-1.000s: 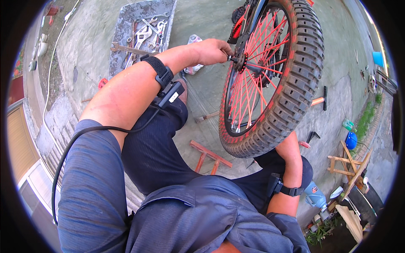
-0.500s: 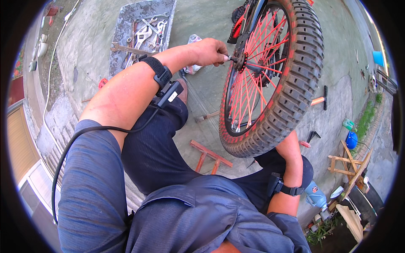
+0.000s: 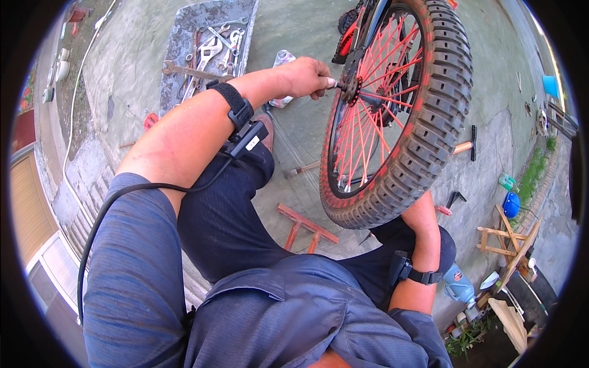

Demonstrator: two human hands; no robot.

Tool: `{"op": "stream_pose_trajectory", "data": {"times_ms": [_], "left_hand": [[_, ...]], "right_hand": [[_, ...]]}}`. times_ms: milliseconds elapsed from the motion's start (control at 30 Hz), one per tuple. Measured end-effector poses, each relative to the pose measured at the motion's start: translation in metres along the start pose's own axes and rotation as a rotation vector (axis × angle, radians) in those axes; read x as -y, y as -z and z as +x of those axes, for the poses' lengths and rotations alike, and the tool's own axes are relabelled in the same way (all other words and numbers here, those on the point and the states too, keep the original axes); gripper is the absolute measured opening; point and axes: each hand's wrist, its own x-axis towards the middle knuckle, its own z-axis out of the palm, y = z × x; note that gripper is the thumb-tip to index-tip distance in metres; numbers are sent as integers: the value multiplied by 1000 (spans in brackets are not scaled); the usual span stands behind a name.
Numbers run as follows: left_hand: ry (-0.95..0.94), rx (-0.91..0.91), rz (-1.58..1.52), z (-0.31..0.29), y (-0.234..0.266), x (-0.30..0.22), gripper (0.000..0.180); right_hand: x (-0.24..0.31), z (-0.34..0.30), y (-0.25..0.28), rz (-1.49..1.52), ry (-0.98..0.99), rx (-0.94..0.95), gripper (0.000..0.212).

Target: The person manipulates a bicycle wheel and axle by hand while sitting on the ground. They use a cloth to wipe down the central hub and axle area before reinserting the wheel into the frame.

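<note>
A person point(image 3: 276, 325) pinches a dark stub point(image 3: 339, 85) at the hub point(image 3: 351, 90) of a red-spoked wheel point(image 3: 432, 132), the left hand point(image 3: 308, 78) closed with thumb and fingers together. The wheel stands tilted, ahead of the person. From here the curled fingers cover much of the stub, and its kind is hard to make out. The right forearm point(image 3: 420, 224) runs behind the tyre point(image 3: 451, 80), which hides the right hand; I cannot tell whether it is open or gripping. The view's top edge cuts off the bike frame point(image 3: 371, 27). At upper left, the left forearm point(image 3: 169, 138) blocks the lower corner of a grey tray point(image 3: 248, 27) of overlapping wrenches point(image 3: 210, 52). The wheel partly hides a brush point(image 3: 297, 170) and the handle of a hammer point(image 3: 473, 142).
</note>
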Motion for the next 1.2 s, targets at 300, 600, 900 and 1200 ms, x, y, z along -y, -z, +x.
{"op": "stream_pose_trajectory", "data": {"times_ms": [300, 600, 900, 1200], "left_hand": [[230, 39, -229, 3, -6, -4, 37], [312, 31, -325, 4, -10, -5, 36], [297, 44, -259, 2, -8, -8, 36], [283, 56, -232, 2, -7, -7, 36]], "right_hand": [[0, 0, 1, 18, 28, -3, 26], [1, 0, 2, -8, 30, -1, 25], [-1, -1, 0, 3, 10, -9, 25], [1, 0, 0, 7, 0, -8, 27]]}}
